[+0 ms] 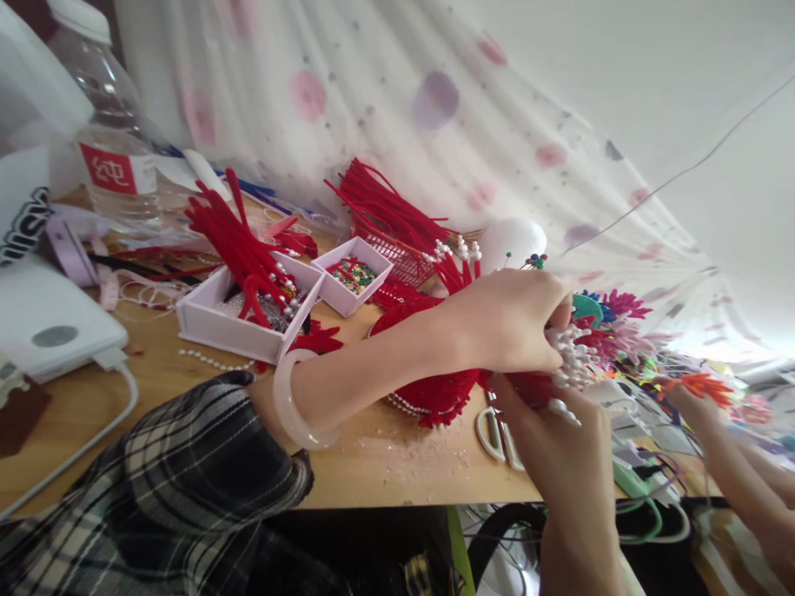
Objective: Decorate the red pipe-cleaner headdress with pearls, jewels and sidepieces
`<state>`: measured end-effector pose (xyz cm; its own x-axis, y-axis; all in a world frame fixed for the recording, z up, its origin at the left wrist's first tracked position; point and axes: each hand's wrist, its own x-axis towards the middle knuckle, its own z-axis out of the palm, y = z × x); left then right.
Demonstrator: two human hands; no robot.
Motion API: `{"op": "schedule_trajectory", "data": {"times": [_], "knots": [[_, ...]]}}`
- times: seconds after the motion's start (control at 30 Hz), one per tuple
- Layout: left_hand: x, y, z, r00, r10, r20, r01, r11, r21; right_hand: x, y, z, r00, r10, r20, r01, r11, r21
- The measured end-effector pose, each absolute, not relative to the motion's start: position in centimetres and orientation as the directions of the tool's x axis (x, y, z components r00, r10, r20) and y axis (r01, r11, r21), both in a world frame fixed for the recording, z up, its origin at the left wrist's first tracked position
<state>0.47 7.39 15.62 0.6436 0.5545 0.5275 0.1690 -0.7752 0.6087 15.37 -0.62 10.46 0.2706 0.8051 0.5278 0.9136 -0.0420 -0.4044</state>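
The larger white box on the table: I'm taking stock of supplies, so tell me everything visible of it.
The larger white box stands upright on the wooden table. It is rectangular and open-topped, with smooth, thin walls that look like stiff card. Fuzzy red stems rise above its rim, and small silvery beads show inside. A smaller white box is close by its right corner; whether they touch is unclear. Neither the left hand nor the right hand touches it.

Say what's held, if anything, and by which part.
The right hand seems to hold the white-tipped bunch below its tips, partly hidden. The left hand is beside it, fingertips hidden: hold unclear.
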Motion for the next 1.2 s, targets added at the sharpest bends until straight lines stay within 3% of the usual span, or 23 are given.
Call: {"op": "schedule_trajectory", "data": {"times": [0.3, 0.5, 0.77, 0.9, 1.07, 1.2], "knots": [[0.4, 7.7, 15.7, 0.718, 0.441, 0.538, 0.035, -0.795, 0.606, 15.1, -0.7, 10.5, 0.442, 0.755, 0.485, 0.802, -0.090, -0.591], [0.2, 7.5, 15.8, 0.740, 0.450, 0.499, 0.041, -0.772, 0.635, 15.1, -0.4, 9.6, 0.471, 0.731, 0.494, 0.731, -0.010, -0.683], [0.1, 7.4, 15.9, 0.779, 0.428, 0.459, 0.057, -0.776, 0.628, 14.8, -0.5, 8.5, 0.458, 0.716, 0.527, 0.753, 0.002, -0.657], [0.1, 7.5, 15.8, 0.784, 0.391, 0.483, 0.063, -0.823, 0.564, 14.8, -0.3, 7.4, 0.480, 0.671, 0.565, 0.751, 0.019, -0.660], [0.1, 7.3, 15.8, 0.761, 0.407, 0.504, 0.122, -0.854, 0.505, 15.2, 0.2, 6.3, 0.406, 0.611, 0.680, 0.824, 0.076, -0.561], [0.2, 7.3, 15.7, 0.761, 0.407, 0.505, 0.132, -0.859, 0.495, 15.5, 0.3, 6.3, 0.385, 0.637, 0.667, 0.833, 0.071, -0.549]]}}
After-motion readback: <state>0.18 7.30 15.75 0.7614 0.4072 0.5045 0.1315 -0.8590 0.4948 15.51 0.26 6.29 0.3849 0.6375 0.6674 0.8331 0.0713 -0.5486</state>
